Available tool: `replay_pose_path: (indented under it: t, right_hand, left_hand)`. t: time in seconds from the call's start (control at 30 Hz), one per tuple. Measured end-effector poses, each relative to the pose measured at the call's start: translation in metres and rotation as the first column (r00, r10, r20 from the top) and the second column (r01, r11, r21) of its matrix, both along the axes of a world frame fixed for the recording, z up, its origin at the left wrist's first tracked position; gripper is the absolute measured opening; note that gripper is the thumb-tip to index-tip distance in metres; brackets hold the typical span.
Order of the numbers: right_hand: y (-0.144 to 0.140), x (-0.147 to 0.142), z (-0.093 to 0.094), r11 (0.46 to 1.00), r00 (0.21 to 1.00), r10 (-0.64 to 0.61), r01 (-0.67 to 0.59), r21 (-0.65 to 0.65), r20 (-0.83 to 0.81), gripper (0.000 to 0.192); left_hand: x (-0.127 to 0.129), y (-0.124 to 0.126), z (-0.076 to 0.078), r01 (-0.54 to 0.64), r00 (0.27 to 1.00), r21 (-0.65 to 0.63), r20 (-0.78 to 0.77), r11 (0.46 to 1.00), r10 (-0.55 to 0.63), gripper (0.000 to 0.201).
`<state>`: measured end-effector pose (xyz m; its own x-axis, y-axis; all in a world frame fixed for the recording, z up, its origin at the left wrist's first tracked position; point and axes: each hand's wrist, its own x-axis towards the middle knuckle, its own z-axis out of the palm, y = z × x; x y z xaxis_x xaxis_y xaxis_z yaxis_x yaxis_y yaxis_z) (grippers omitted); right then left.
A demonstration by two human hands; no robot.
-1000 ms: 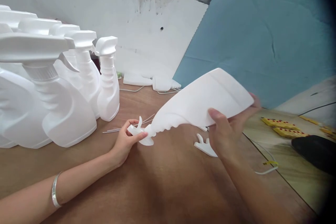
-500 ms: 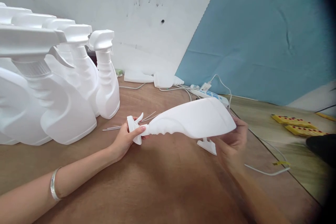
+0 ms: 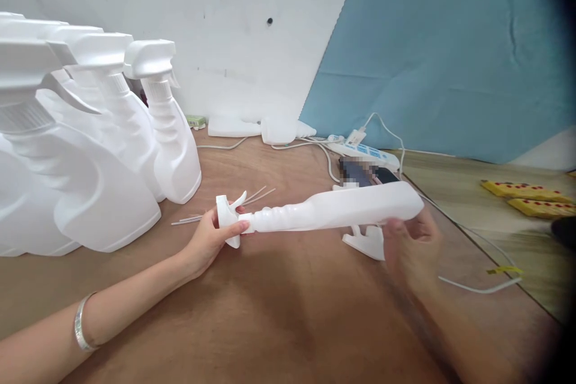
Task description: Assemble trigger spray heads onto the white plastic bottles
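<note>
A white spray bottle (image 3: 310, 213) lies sideways in the air above the table, its narrow edge turned toward me. My left hand (image 3: 211, 237) is closed around the collar of its white trigger sprayer head (image 3: 227, 216), which sits at the bottle's neck. At the other end, my right hand (image 3: 411, 249) grips the bottle's base; some of its fingers are hidden behind it. Below the bottle, close to my right hand, another white trigger sprayer head (image 3: 366, 243) rests on the table. Thin white tubes (image 3: 258, 195) lie behind my left hand.
Several upright white spray bottles (image 3: 175, 150) crowd the left side. Along the wall lie white bottles (image 3: 283, 131), a green box (image 3: 195, 122) and a power strip (image 3: 369, 153) with cables. A dark, partly blurred object (image 3: 357, 171) lies behind the held bottle. Yellow strips (image 3: 526, 192) are at right.
The bottle has turned about its length, from its broad side to its narrow edge. My right hand has rolled with it and shifted slightly right. My left hand stays at the sprayer head.
</note>
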<state>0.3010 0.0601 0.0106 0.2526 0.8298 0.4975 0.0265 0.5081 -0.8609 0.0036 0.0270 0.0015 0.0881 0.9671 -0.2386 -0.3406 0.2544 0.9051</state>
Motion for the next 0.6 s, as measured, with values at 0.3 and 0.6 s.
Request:
replay_pose_path:
  t: [0.3,0.6]
  right_hand:
    - [-0.014,-0.008,0.013,0.99,0.99,0.133,-0.13,-0.05,0.047,0.036]
    - [-0.011,-0.01,0.013,0.992,0.996,0.068,-0.074,-0.1,-0.061,0.032]
  left_hand:
    - [-0.001,0.002,0.0,0.037,0.999,-0.009,0.039,0.999,-0.037,0.031]
    - [-0.001,0.003,-0.003,0.036,0.999,-0.004,0.01,0.999,-0.035,0.035]
